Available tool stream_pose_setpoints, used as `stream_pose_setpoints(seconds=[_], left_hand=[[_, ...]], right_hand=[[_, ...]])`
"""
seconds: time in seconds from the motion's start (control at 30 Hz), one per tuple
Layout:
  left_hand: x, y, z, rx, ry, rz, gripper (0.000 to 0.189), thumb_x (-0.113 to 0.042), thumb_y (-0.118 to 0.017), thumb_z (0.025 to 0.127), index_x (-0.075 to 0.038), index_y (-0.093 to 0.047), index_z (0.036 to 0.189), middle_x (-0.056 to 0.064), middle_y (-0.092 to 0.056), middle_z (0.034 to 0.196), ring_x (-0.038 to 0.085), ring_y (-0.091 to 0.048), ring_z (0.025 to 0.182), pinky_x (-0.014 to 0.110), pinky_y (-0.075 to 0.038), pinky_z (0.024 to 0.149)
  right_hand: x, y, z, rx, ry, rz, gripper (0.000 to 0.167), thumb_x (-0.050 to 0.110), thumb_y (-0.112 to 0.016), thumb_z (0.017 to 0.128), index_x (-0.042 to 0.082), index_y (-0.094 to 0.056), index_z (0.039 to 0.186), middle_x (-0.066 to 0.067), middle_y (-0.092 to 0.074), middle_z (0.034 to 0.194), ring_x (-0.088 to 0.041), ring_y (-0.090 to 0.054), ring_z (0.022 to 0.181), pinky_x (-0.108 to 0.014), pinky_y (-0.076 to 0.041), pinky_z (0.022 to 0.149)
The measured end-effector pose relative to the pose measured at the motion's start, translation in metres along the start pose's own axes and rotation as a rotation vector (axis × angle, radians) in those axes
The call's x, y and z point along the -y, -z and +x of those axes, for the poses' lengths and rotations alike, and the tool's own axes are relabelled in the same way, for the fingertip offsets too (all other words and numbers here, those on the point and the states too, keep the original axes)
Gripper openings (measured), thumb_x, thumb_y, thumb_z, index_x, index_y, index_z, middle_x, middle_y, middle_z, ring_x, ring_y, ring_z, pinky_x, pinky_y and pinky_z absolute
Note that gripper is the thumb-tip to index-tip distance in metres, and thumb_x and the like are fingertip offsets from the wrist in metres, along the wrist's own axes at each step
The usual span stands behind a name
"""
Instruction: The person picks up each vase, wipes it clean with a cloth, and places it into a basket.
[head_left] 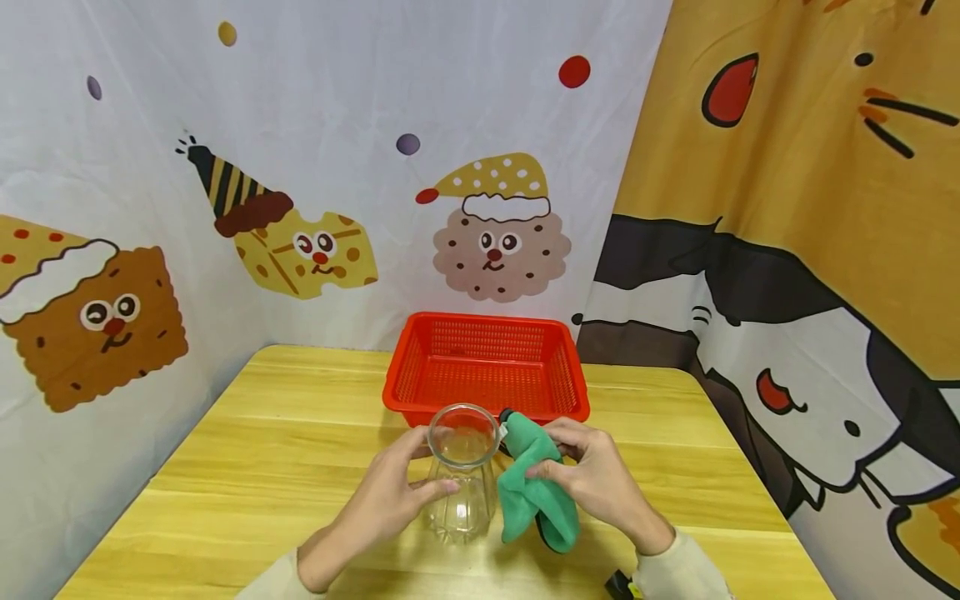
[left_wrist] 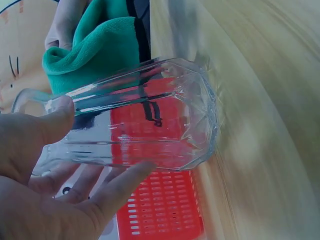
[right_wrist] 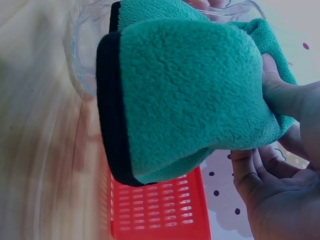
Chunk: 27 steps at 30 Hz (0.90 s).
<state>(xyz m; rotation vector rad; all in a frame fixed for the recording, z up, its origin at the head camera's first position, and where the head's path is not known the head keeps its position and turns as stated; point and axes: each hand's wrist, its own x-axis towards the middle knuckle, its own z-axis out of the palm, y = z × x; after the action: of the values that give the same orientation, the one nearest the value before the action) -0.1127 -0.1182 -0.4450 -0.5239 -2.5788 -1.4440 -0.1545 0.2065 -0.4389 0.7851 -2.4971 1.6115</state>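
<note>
A clear glass vase (head_left: 462, 492) with a wide rim and ribbed sides stands upright in front of the red basket. My left hand (head_left: 390, 483) grips it from the left, thumb (left_wrist: 60, 117) on the near side and the other fingers around behind. On the right, my right hand (head_left: 592, 471) pinches a folded green cloth (head_left: 536, 483) with a dark edge band. The cloth hangs right beside the vase and overlaps its side in the left wrist view. Seen from the right wrist, the fuzzy cloth (right_wrist: 190, 95) covers much of the vase.
The red perforated basket (head_left: 487, 404) sits at the back of the wooden table (head_left: 300, 450), against a cartoon-printed curtain (head_left: 322, 125). A small black object (head_left: 619, 585) shows by the right sleeve at the front.
</note>
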Motion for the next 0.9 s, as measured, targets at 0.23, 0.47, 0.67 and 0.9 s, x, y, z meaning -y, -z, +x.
stream_pose_setpoints(seconds=[0.23,0.47,0.67,0.9], left_hand=[[0.003,0.001,0.003,0.053,-0.017,-0.02,0.064,-0.024,-0.095,0.096,-0.017,-0.07,0.155,0.002,-0.082,0.146,0.034,-0.082,0.134,0.071,-0.057,0.124],[0.005,0.002,0.006,0.075,-0.008,-0.045,0.066,-0.02,-0.094,0.097,-0.014,-0.07,0.158,0.007,-0.081,0.15,0.038,-0.08,0.138,0.072,-0.055,0.126],[0.006,0.002,0.007,0.065,-0.013,-0.038,0.065,-0.018,-0.095,0.095,-0.011,-0.072,0.155,0.013,-0.081,0.149,0.042,-0.081,0.135,0.072,-0.058,0.122],[0.008,0.001,0.009,0.079,0.009,-0.041,0.065,-0.019,-0.096,0.095,-0.016,-0.073,0.156,0.01,-0.081,0.15,0.04,-0.08,0.137,0.071,-0.057,0.124]], right_hand=[[-0.001,-0.003,0.003,0.016,0.026,-0.033,0.031,0.012,-0.099,0.094,0.024,-0.09,0.12,0.002,-0.083,0.116,-0.011,-0.081,0.099,-0.027,-0.069,0.082],[0.003,-0.01,0.009,0.014,0.058,-0.026,0.034,0.018,-0.101,0.093,0.024,-0.09,0.124,0.004,-0.084,0.117,-0.01,-0.081,0.1,-0.027,-0.072,0.088],[0.006,-0.02,0.012,0.012,0.046,0.01,0.044,0.022,-0.1,0.094,0.018,-0.087,0.136,-0.001,-0.082,0.124,-0.01,-0.083,0.104,-0.028,-0.072,0.087],[0.012,-0.024,0.01,0.068,0.031,-0.017,0.057,0.02,-0.095,0.097,0.015,-0.079,0.151,-0.003,-0.076,0.134,-0.008,-0.079,0.097,-0.025,-0.068,0.085]])
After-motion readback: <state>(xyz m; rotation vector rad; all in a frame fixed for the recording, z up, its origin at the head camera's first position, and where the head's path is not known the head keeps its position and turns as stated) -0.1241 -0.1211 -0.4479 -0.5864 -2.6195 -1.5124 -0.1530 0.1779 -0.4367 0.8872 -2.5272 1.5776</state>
